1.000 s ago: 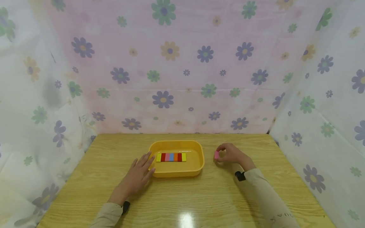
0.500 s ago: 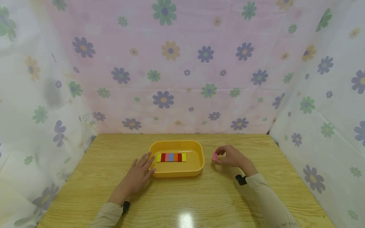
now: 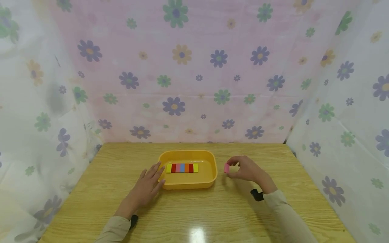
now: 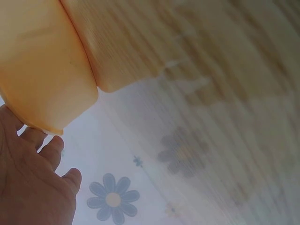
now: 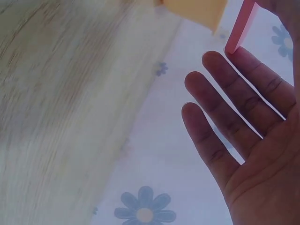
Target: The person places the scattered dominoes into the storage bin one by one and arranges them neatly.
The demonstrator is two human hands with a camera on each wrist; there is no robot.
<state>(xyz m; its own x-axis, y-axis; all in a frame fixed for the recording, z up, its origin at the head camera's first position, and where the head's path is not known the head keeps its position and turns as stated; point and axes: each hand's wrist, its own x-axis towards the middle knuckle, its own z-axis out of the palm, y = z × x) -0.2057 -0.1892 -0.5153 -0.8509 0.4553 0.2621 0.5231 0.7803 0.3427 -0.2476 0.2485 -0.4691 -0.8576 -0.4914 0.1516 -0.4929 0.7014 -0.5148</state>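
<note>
In the head view a yellow tray (image 3: 188, 185) stands on the wooden table, with a row of coloured blocks (image 3: 182, 168) lined up side by side inside it. My left hand (image 3: 146, 187) rests its spread, fairly straight fingers on the tray's left rim; the left wrist view shows those fingertips at the tray's edge (image 4: 51, 130). To the right of the tray, my right hand (image 3: 247, 169) pinches a flat pink block (image 3: 226, 168) between thumb and index finger. In the right wrist view the pink block (image 5: 241, 28) spans from index fingertip to thumb, the other fingers extended.
The wooden table (image 3: 194, 212) reaches back to a flowered curtain (image 3: 194, 71), which also hangs along both sides. A bright light reflection shows at the table's front. Black wrist straps sit at both sleeve cuffs.
My right hand has shifted slightly left towards the tray with the pink block, which has turned more upright in view. The left hand stays in place on the rim.
</note>
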